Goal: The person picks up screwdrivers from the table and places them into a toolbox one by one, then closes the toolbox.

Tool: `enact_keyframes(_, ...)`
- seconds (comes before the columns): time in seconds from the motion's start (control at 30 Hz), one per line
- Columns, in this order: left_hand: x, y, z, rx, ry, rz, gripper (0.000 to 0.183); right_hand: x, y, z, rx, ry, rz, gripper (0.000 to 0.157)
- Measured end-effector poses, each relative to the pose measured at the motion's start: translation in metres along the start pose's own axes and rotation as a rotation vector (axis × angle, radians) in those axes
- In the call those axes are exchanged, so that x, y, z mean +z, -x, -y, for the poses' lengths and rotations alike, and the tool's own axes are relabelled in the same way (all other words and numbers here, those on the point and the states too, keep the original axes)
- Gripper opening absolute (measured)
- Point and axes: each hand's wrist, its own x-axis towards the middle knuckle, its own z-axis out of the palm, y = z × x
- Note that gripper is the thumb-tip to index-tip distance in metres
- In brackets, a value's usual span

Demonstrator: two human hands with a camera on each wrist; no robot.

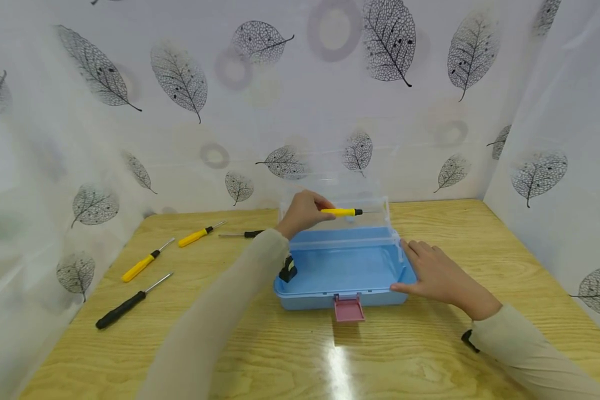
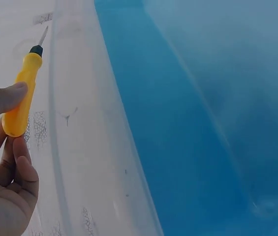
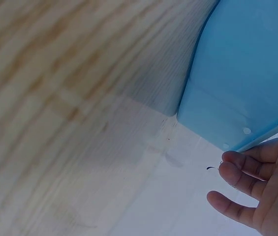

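Note:
A yellow-handled screwdriver (image 1: pixel 341 211) is pinched between the thumb and fingers of my left hand (image 1: pixel 306 212), its shaft pointing right over the back of the box. In the left wrist view the screwdriver (image 2: pixel 23 98) shows a dark collar and a thin metal tip. Below it sits a light blue toolbox (image 1: pixel 345 300) with its clear lid (image 1: pixel 330 191) raised at the back and a pink latch (image 1: pixel 349 309) hanging down in front. My right hand (image 1: pixel 437 275) is spread against the box's right end, thumb at the front corner; in the right wrist view its fingertips (image 3: pixel 232 157) touch the rim.
On the left of the wooden table (image 1: pixel 300 355) lie two yellow screwdrivers (image 1: pixel 140 268) and a longer black-handled screwdriver (image 1: pixel 122 308). Another black-handled screwdriver (image 1: pixel 252 234) lies partly hidden behind my left arm. Leaf-printed sheeting (image 1: pixel 290 111) stands around the table's back and sides.

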Motion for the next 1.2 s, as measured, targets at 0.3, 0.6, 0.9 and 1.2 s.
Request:
enact_keyframes(0.3, 0.006, 0.000, 0.000, -0.014, -0.027, -0.021, 0.021, 0.000, -0.001, 0.000, -0.002, 0.002, -0.002, 0.103)
enact_keyframes(0.6, 0.012, 0.006, -0.002, -0.031, -0.020, -0.039, 0.018, 0.001, 0.000, 0.000, 0.002, 0.006, 0.007, 0.103)
enact_keyframes(0.9, 0.020, 0.010, -0.009, -0.015, -0.106, -0.038, 0.016, 0.001, 0.001, 0.000, 0.004, -0.009, 0.010, 0.103)
enact_keyframes(1.2, 0.025, 0.008, -0.011, -0.015, -0.168, -0.027, 0.016, 0.003, 0.001, -0.002, -0.009, 0.001, -0.021, 0.101)
